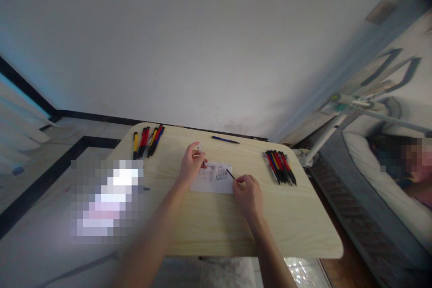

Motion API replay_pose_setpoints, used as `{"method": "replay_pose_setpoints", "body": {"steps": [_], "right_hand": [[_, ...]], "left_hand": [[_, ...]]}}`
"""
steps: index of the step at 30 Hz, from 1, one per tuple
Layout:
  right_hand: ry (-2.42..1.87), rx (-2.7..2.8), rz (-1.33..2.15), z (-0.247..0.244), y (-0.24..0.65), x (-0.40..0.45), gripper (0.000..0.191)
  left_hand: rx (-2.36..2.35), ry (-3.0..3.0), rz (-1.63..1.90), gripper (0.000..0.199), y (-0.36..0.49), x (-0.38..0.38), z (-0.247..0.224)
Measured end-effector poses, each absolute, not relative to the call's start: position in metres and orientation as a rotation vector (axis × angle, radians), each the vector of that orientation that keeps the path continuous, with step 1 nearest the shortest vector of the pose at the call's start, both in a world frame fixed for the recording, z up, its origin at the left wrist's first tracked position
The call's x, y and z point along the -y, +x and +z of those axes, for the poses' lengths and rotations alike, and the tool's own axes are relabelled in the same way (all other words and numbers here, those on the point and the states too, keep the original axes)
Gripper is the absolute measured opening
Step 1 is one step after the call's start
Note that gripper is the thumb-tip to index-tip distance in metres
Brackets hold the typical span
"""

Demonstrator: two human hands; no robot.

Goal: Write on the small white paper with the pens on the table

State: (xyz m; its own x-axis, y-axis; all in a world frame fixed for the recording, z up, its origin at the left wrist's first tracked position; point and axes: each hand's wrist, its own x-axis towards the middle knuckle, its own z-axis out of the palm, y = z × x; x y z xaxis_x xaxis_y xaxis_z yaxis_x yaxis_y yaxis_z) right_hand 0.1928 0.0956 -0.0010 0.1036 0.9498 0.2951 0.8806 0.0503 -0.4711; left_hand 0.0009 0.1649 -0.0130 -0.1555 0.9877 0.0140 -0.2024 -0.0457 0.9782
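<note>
My left hand (pixel 189 164) is closed in a pinch on a pale, clear-looking pen barrel (pixel 200 148), tilted above the top left of a white paper (pixel 212 186). Dark scribbles cover the upper part of that sheet. Pinched in my right hand (pixel 249 194), at the paper's right edge, is a thin black stick like a pen refill (pixel 230 173). It points up and left over the scribbles. Beyond the paper lies a single blue pen (pixel 225 139), apart from both hands.
On the wooden table (pixel 209 229), several mixed pens (pixel 144 141) lie at the back left and another row of pens (pixel 280 167) at the right. A blurred bright patch (pixel 108 198) stands at the left edge. A wall (pixel 202 54) rises behind; a person's arm (pixel 420 189) shows far right.
</note>
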Motion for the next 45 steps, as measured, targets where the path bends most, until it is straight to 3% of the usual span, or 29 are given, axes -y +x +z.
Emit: {"method": "replay_pose_setpoints", "body": {"steps": [15,45], "right_hand": [[-1.95,1.782,0.199,0.002,0.176,-0.085,0.008],[-1.723,1.957,0.293,0.003,0.171,-0.091,0.016]], "left_hand": [[-1.166,1.029,1.441,0.048,0.002,-0.166,-0.015],[-1.185,1.038,1.386,0.052,0.002,-0.165,-0.012]]}}
